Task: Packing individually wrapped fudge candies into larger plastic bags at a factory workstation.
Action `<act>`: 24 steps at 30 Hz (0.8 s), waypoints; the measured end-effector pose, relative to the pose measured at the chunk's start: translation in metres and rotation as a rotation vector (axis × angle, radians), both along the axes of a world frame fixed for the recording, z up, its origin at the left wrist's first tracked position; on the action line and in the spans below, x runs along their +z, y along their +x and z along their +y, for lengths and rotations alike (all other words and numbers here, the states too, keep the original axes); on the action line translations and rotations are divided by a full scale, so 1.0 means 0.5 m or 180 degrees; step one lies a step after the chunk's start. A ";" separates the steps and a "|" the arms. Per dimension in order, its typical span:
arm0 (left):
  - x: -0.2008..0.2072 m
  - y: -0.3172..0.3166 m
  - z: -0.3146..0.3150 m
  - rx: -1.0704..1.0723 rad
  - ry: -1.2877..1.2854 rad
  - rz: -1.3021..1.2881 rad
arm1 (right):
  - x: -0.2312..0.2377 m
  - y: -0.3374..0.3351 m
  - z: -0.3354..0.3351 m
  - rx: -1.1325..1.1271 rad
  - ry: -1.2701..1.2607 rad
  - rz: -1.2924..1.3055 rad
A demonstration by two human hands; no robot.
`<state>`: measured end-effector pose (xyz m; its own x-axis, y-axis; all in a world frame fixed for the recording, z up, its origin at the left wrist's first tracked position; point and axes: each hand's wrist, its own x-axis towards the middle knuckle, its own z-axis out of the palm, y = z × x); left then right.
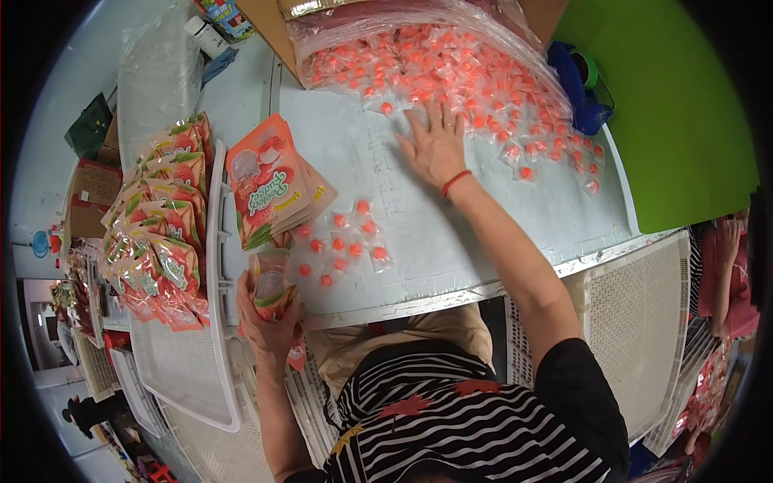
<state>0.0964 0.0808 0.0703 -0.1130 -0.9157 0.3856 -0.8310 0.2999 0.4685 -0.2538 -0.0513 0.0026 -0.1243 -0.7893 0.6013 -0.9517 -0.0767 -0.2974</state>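
My left hand [267, 320] is wrapped round a candy pouch [274, 291] near the table's front edge, and the pouch's mouth gapes upward. Far off, my right hand [436, 151] has its fingers spread at the near edge of a heap of wrapped red candies [427, 68]; whether any candy lies under the fingertips is hidden. Several loose wrapped candies [341, 245] lie on the table just right of the held pouch. Beyond it sits a stack of flat pink pouches [270, 173], slightly fanned.
The heap spills from a plastic-lined cardboard box [278, 36]. At left, filled pouches [165, 229] pile up in a white plastic tray [224, 378]. A blue tape dispenser [592, 101] stands at the far right beside a green surface [684, 121]. Another person [729, 278] is at the right rim.
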 end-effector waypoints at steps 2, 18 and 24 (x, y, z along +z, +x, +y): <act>0.001 -0.010 -0.011 0.0021 -0.0004 0.0008 | -0.030 -0.046 -0.015 -0.0123 0.0456 0.0444; -0.001 0.001 -0.007 0.0073 0.0076 0.0141 | -0.021 -0.128 0.076 -0.0001 -0.0507 -0.1494; -0.005 -0.006 -0.012 -0.0017 0.0024 0.0134 | -0.053 -0.135 0.106 0.0234 -0.0028 -0.1566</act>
<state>0.0934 0.0748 0.0676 -0.1018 -0.9181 0.3831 -0.8089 0.3006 0.5053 -0.3215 0.0018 -0.0238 -0.3392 -0.8018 0.4920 -0.6907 -0.1428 -0.7089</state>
